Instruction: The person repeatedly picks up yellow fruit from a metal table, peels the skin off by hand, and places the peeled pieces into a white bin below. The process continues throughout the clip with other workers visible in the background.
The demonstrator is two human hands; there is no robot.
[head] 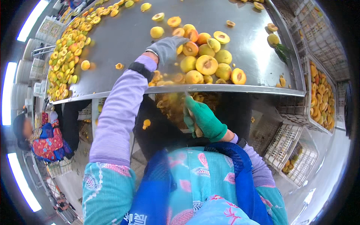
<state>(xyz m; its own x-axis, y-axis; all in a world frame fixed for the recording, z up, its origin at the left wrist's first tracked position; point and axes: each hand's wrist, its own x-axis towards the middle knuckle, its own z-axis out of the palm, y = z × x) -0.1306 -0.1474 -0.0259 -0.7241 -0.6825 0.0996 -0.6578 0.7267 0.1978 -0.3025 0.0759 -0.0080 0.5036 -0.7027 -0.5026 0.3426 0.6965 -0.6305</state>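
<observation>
My left hand (168, 47), in a grey glove, reaches over the metal table to a heap of yellow peaches. Its fingertips are against the left side of the heap, by a cut peach half (190, 49); whether they grip a fruit is hidden. Whole peaches (224, 71) and halves such as one with a brown center (207, 65) lie close together near the table's front edge. Below that edge, my right hand (206, 119), gloved in green, is closed around the wooden handle (198, 131) of a tool, likely a knife; its blade is blurred.
A raised metal rim (225, 89) borders the table. Many peach halves (66, 62) are piled along its left side. Scraps fill a container (166, 108) beneath the front edge. Plastic crates with peaches (322, 98) stand at right. Another person (52, 137) works at far left.
</observation>
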